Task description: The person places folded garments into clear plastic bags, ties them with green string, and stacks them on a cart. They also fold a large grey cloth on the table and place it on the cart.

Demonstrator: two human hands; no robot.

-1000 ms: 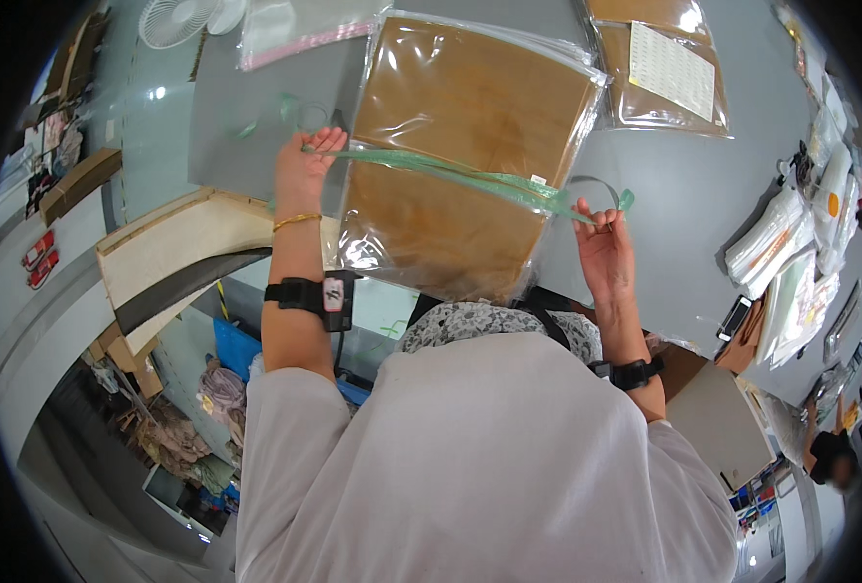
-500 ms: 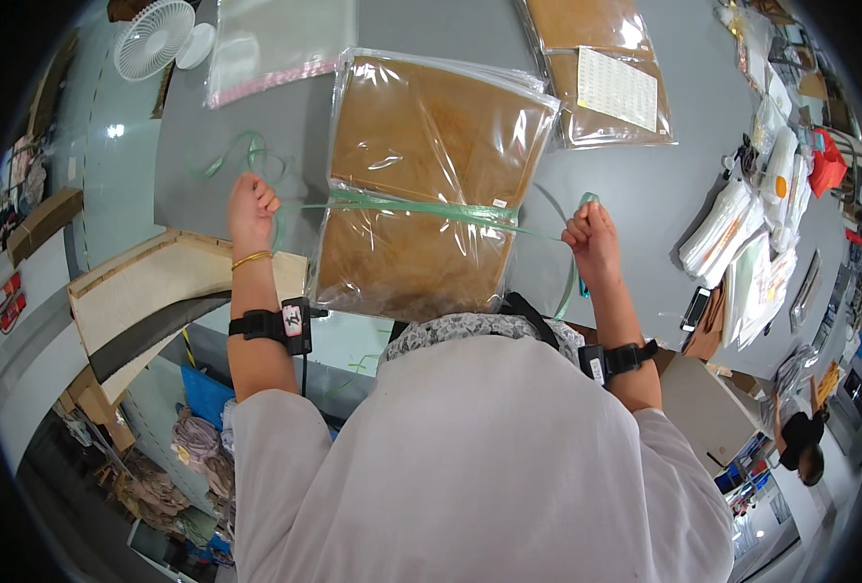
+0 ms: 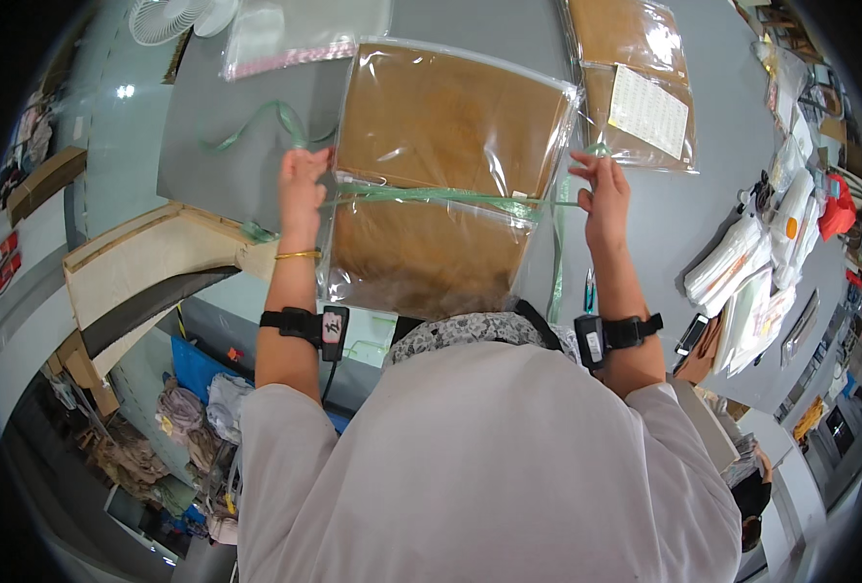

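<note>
A clear plastic bag holding a flat brown item (image 3: 450, 155) lies on the grey table (image 3: 644, 223) in front of me. A green strap (image 3: 431, 197) runs across its middle. My left hand (image 3: 302, 180) grips the strap at the bag's left edge. My right hand (image 3: 601, 194) pinches the strap's other end beyond the right edge. Loose strap (image 3: 261, 121) curls away on the table to the upper left. Both wrists wear black bands.
A second bagged brown item with a white sheet (image 3: 635, 87) lies at the upper right. An empty clear bag (image 3: 295, 29) and a white fan (image 3: 173, 17) sit at the top left. White packets (image 3: 751, 262) pile at the right. Cardboard (image 3: 149, 267) lies at the left.
The strap now lies straight and taut across the bag. Both hands have moved to the bag's two sides, and the bag has settled flat on the table.
</note>
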